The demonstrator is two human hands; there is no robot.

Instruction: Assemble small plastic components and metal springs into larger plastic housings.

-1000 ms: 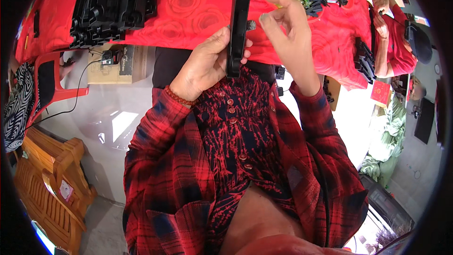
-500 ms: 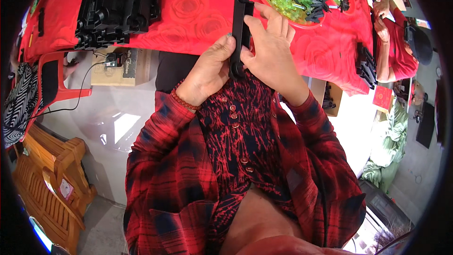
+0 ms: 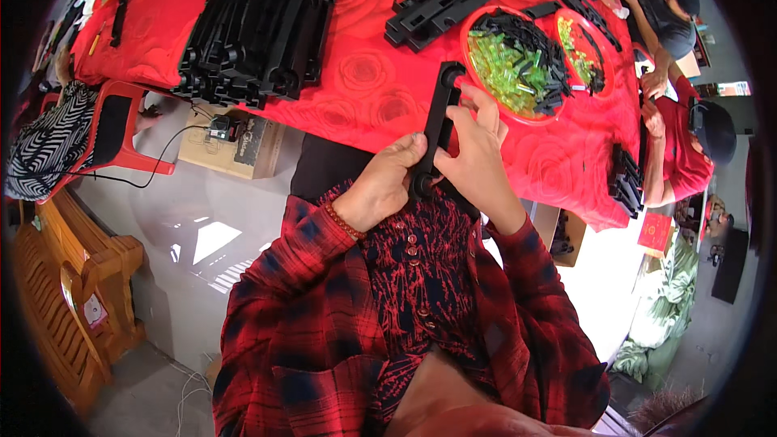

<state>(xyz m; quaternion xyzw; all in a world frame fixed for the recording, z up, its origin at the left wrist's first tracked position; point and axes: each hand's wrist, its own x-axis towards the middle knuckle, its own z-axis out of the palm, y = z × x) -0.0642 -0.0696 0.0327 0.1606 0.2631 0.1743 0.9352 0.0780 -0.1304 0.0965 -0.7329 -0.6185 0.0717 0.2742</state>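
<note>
A long, narrow black plastic part [image 3: 438,120] with rounded knobs at its ends is held upright and slightly tilted, just off the table's near edge. My left hand [image 3: 379,184] grips its left side, thumb lying along the edge. On the other side, my right hand [image 3: 479,152] has its thumb and bent fingers pressed against the part; its fingertips are partly hidden, so any small piece there cannot be made out. Beyond it stands a red tray [image 3: 530,121] holding translucent green pieces [image 3: 510,73] and thin black strips.
A large stack of similar black parts [image 3: 251,36] lies at the left on the red tablecloth [image 3: 360,73]. Several more black parts [image 3: 441,8] rest farther back. A smaller red tray [image 3: 603,81] adjoins the first. Another person's arm [image 3: 657,133] is at the right, near a red chair [image 3: 113,158] opposite.
My view has tilted up, so more of the table shows and everything sits lower in the picture. Both hands keep hold of the black part, with little change in grip.
</note>
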